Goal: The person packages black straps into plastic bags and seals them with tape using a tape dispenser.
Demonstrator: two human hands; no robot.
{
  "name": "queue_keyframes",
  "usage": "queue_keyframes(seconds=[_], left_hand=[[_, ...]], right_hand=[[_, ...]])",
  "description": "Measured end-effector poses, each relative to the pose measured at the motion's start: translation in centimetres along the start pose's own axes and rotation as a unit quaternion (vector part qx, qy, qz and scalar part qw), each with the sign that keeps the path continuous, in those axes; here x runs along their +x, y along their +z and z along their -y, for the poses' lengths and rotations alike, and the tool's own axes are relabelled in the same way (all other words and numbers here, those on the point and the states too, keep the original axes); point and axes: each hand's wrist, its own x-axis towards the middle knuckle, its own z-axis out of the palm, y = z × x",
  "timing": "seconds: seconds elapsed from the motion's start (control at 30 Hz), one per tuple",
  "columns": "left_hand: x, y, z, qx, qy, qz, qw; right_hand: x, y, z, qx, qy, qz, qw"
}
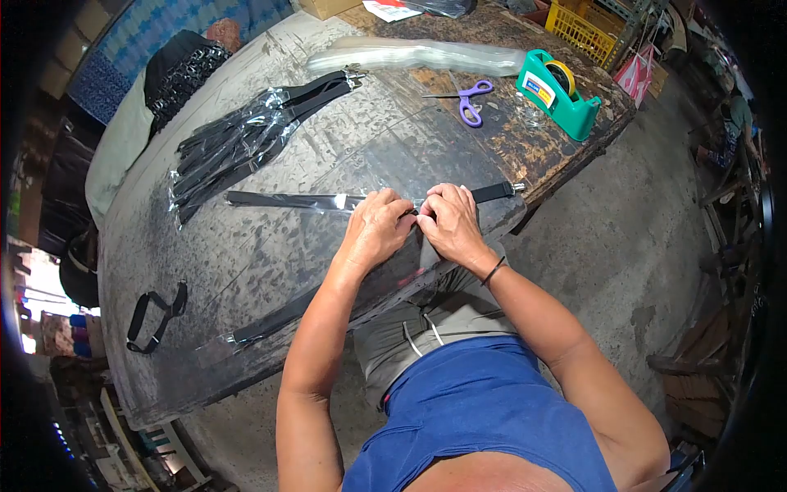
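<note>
Strap (283, 200) stretches left to right, metal clip (518, 188) rightmost, both hands (379, 221) pinching it

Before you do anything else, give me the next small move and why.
Perhaps ease the sleeve toward the clip: plastic shows over the strap beyond the left hand, the clip end beyond the right hand looks bare, and both hands pinch at the strap between.

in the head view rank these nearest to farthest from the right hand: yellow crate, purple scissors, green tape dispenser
From the right hand:
1. Purple scissors, ahead
2. Green tape dispenser, ahead and right
3. Yellow crate, far right, behind the dispenser
</note>
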Motion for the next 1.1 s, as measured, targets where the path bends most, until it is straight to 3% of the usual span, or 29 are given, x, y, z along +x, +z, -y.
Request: queue_keyframes(seconds=[0.47, 0.57, 0.77, 1.1], left_hand=[[-0.5, 0.4, 0.0, -0.012, -0.001, -0.043, 0.999], [-1.0, 0.1, -0.1, -0.020, -0.016, -0.051, 0.998], [-1.0, 0.1, 0.1, -0.017, -0.018, -0.064, 0.998], [-0.8, 0.4, 0.2, -0.017, -0.003, -0.051, 0.999]], right_hand=[[0.1, -0.7, -0.5, 0.023, 0.011, 0.000, 1.000], [0.8, -2.0, -1.6, 0.098, 0.047, 0.016, 0.994], [2.4, -2.5, -2.7, 0.018, -0.058, 0.047, 0.997], [1.7, -2.2, -2.5, 0.059, -0.043, 0.093, 0.993]])
